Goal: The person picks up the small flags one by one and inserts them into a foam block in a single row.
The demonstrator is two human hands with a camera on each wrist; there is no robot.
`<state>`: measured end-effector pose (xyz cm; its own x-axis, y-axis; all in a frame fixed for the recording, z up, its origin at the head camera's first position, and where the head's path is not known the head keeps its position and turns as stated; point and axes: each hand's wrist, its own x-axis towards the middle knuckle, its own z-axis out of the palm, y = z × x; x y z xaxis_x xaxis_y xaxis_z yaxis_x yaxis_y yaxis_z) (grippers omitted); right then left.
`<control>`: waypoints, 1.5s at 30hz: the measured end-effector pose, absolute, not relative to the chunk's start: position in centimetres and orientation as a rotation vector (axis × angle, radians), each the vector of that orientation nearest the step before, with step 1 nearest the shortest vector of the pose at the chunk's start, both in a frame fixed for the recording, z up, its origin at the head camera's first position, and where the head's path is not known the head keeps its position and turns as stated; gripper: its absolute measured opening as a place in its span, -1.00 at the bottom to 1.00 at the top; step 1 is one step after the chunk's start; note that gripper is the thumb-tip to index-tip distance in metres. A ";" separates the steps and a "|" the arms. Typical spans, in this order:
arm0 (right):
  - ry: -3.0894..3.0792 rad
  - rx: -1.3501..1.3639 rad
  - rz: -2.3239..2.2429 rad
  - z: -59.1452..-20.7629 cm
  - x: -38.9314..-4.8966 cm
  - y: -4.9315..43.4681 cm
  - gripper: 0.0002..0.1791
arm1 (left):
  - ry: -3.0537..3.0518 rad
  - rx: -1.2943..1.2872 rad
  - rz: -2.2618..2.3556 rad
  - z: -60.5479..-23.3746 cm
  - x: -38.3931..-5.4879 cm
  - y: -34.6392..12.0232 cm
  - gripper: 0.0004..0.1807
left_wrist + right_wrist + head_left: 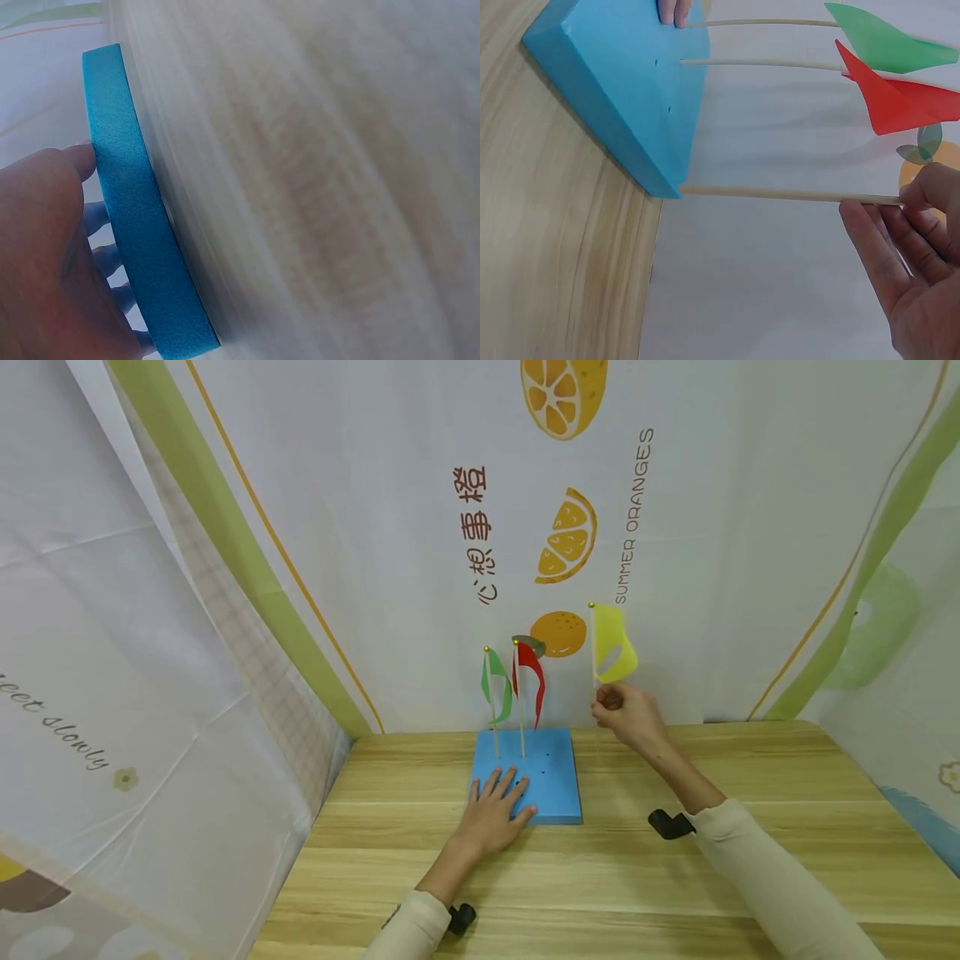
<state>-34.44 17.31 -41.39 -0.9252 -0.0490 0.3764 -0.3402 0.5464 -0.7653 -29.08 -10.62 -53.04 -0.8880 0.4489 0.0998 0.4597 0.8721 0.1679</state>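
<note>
My left hand [491,818] rests with spread fingers on the near left part of a blue foam block [555,793]. In the left wrist view the thumb lies at the block's upper edge. My right hand [632,717] pinches the wooden stick of a yellow flag [613,639], held upright to the right of the block. Its lower end overlaps the block's corner in the right wrist view, where the stick [780,195] runs sideways. A green flag [497,685] and a red flag [531,672] stand in the block's far left part. Small holes show in its top.
The block lies on a wood-grain table [397,843], near its back edge. Behind hangs a white curtain [360,527] printed with oranges and lettering; more printed cloth [112,610] hangs at the left. Black wrist mounts [670,825] show under both sleeves.
</note>
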 end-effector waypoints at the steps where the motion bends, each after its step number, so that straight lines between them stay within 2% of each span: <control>1: -2.473 0.321 1.319 -41.4 -34.5 17.2 -0.85 | -2.983 -0.726 -0.284 -53.1 -29.1 -10.6 -0.29; 27: -2.457 0.371 1.268 -41.4 -36.0 13.7 -0.88 | -2.976 -0.724 -0.278 -53.2 -29.3 -10.7 -0.29; 45: -2.459 0.397 1.192 -43.2 -37.7 11.3 -0.86 | -2.974 -0.728 -0.311 -53.0 -29.0 -10.6 -0.30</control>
